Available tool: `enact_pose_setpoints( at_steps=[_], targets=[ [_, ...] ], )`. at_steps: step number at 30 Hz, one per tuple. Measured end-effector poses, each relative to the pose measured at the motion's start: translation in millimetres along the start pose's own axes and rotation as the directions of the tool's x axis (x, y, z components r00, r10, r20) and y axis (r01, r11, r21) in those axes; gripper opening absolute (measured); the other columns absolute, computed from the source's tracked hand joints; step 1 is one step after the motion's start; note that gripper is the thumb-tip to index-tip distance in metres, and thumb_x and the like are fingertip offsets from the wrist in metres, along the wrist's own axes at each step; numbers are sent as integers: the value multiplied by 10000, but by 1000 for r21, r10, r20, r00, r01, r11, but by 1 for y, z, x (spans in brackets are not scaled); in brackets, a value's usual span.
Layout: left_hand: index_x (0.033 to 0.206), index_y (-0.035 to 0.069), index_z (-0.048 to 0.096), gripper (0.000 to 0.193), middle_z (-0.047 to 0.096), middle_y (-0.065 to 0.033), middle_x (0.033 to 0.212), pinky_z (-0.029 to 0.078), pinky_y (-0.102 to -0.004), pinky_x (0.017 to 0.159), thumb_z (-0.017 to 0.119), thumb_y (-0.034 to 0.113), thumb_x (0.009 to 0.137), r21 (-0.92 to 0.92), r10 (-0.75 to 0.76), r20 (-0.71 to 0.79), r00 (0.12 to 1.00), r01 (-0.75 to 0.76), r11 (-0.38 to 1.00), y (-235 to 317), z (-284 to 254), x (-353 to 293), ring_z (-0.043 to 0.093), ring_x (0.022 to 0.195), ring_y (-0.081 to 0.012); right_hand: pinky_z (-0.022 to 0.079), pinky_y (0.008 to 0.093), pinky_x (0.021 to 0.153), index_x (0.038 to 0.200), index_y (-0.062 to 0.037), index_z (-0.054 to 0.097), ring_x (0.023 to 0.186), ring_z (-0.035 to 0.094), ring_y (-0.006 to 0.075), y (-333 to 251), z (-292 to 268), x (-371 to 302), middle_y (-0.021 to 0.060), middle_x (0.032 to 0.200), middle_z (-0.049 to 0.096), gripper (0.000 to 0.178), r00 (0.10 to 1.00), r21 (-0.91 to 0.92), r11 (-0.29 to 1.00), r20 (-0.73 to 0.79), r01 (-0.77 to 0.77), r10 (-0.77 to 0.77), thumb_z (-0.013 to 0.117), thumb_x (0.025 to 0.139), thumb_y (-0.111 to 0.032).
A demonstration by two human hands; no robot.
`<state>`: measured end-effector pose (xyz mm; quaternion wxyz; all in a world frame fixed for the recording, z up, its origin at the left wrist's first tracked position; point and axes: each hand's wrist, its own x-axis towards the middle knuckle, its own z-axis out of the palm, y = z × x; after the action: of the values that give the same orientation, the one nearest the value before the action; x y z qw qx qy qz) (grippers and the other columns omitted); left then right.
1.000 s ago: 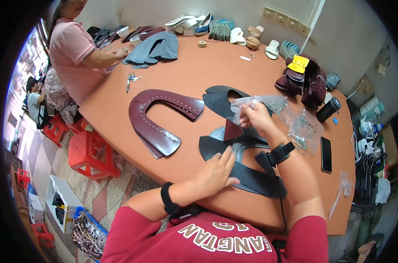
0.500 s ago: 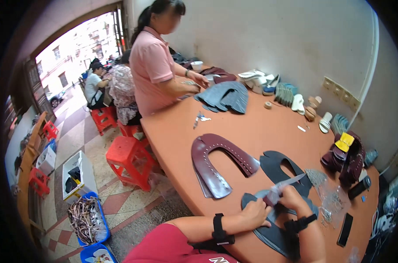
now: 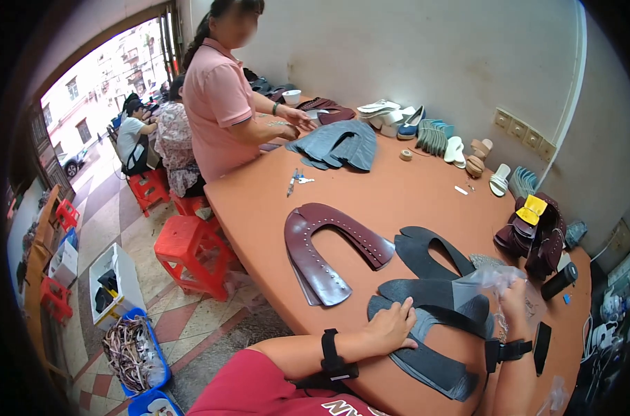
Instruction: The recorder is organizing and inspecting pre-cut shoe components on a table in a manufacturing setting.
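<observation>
My left hand (image 3: 394, 326) lies with fingers stretched out on a pile of dark grey, horseshoe-shaped shoe-upper pieces (image 3: 436, 367) at the table's near edge. To its right, my right hand (image 3: 513, 297) is closed on a crumpled clear plastic bag (image 3: 471, 286), which hangs over the upper part of the pile. Just beyond sits another black curved piece (image 3: 420, 251), apart from my hands. Left of it rests a stack of glossy maroon horseshoe-shaped uppers (image 3: 320, 260) with a row of pale studs.
Across the orange table (image 3: 259, 236), a person in pink (image 3: 221, 111) reaches toward grey pieces (image 3: 339, 144). Sandals (image 3: 455, 151) line the wall. A black cylinder (image 3: 559, 281) and a phone (image 3: 542, 347) lie at right. Red stools (image 3: 190, 253) and a blue crate (image 3: 155, 353) stand on the floor.
My right hand has moved right with the plastic bag, away from my left hand. My left hand's fingers have gone from curled to stretched out on the grey pieces. The whole view has shifted slightly.
</observation>
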<state>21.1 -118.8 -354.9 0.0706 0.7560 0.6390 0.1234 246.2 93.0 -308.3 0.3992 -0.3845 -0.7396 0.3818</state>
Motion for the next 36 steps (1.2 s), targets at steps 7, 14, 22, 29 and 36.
enact_pose_setpoints(
  at_steps=[7,14,22,29,36],
  targets=[
    [1229,-51,478,824,392,-239,1387,539,-418,740,612,599,740,139,-54,4,999,53,989,-9,-3,-5,546,1006,-347,302,190,409,1080,-59,625,489,423,24,-7,-112,-24,-55,686,543,255,961,-52,992,-260,-111,94,630,825,-64],
    [1226,-49,484,819,403,-252,1378,536,-407,743,618,595,738,117,23,17,1000,-25,993,2,-5,3,546,990,-342,285,187,407,1079,-52,615,494,404,9,-12,-238,-78,-69,666,515,225,810,-101,988,-585,-120,38,630,876,-149],
    [1307,-41,410,740,646,-216,941,514,-447,716,588,498,832,14,118,214,970,-124,992,6,-58,42,637,852,-364,366,215,455,1053,-90,609,654,504,66,-16,-332,-163,-26,876,603,349,628,45,938,-731,-345,266,725,804,-305],
    [1410,-31,245,791,639,-256,928,487,-456,744,578,440,869,-53,122,137,983,-116,992,38,-67,118,622,883,-398,340,215,403,890,-112,618,532,511,69,-16,-345,-197,-21,690,580,232,541,82,876,-757,-476,365,710,818,-313],
    [1440,-21,166,871,636,-272,970,492,-454,769,603,445,848,-3,45,176,983,-46,999,45,-41,145,626,917,-399,309,269,361,630,-126,544,390,452,112,-4,-372,-224,3,500,506,370,575,-132,670,-649,-730,499,618,864,-404]
  ],
)
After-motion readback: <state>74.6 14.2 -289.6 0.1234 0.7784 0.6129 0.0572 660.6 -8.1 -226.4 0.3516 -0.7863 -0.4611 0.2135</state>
